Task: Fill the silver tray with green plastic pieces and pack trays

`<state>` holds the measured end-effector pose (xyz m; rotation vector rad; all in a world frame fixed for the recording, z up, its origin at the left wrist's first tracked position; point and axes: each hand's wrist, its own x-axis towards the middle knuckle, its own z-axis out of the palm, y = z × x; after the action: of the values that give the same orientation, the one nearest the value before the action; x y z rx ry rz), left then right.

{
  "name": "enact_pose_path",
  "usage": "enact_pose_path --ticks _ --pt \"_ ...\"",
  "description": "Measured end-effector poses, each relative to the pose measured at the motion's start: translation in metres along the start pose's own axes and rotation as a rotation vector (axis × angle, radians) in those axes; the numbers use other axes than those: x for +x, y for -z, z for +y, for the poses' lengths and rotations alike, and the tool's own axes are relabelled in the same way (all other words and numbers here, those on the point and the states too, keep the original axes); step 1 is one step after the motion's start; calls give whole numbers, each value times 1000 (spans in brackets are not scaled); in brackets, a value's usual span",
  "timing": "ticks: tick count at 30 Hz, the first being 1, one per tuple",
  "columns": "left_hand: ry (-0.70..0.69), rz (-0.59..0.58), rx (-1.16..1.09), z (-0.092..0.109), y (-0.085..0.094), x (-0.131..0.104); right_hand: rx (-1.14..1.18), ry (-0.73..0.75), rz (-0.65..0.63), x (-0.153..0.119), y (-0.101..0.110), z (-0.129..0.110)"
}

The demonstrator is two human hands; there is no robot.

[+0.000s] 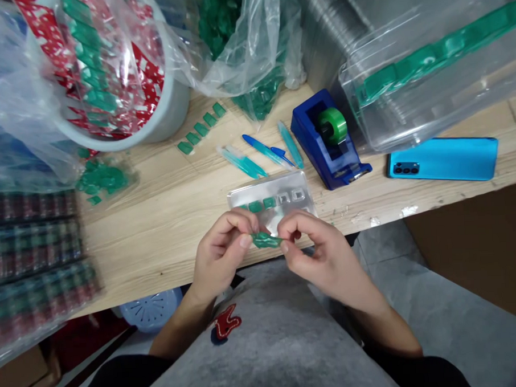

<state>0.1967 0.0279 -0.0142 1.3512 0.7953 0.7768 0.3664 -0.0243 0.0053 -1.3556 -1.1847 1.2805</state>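
Observation:
A small, shiny green piece [266, 240], perhaps in clear film, is stretched between my two hands at the table's front edge. My left hand [226, 246] pinches its left end between thumb and fingers. On the other end, my right hand [314, 245] has a matching pinch. Just behind the hands lies a clear plastic blister tray [289, 183] with small square hollows. Several green blocks [255, 206] sit in its left hollows, and two hollows toward the right [298, 194] hold none. The hands hide the tray's front part.
Behind the tray lie several blue pens [264, 150], a blue tape dispenser [328, 139] and a row of green blocks [201, 129]. A blue phone [444, 159] and clear boxes [423, 66] are right. A bucket [179, 100], a bag of green pieces [103, 177] and packed trays [33, 249] stand left.

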Motion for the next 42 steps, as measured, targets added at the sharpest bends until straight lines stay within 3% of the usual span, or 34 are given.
enact_pose_path --ticks 3,7,12,17,20,23,27,31,34,38,42 --pt "-6 -44 88 8 1 1 146 -98 -31 1 0 1" --pt "-71 -88 237 13 1 5 113 -138 7 -2 1 8" --pt "-251 -17 577 5 4 21 23 -224 292 -14 22 27" --pt "-401 -266 1002 -6 -6 46 -21 -212 412 -25 39 35" --pt "-473 -290 1142 -13 -12 54 -24 -209 392 -28 40 35" --pt "-485 -264 1185 -18 -12 58 -18 -209 376 -30 40 36" --pt "-485 -384 1136 -21 -10 61 -11 -204 363 -31 41 41" --pt "-427 -413 1120 -26 -10 65 -53 -188 358 -31 43 42" --pt "-398 -390 1085 -19 -5 60 -117 -168 353 -31 43 40" --pt "-303 -231 981 5 18 31 -315 -56 404 -30 39 39" --pt "-214 -344 1132 9 35 -4 -561 176 396 -10 28 44"
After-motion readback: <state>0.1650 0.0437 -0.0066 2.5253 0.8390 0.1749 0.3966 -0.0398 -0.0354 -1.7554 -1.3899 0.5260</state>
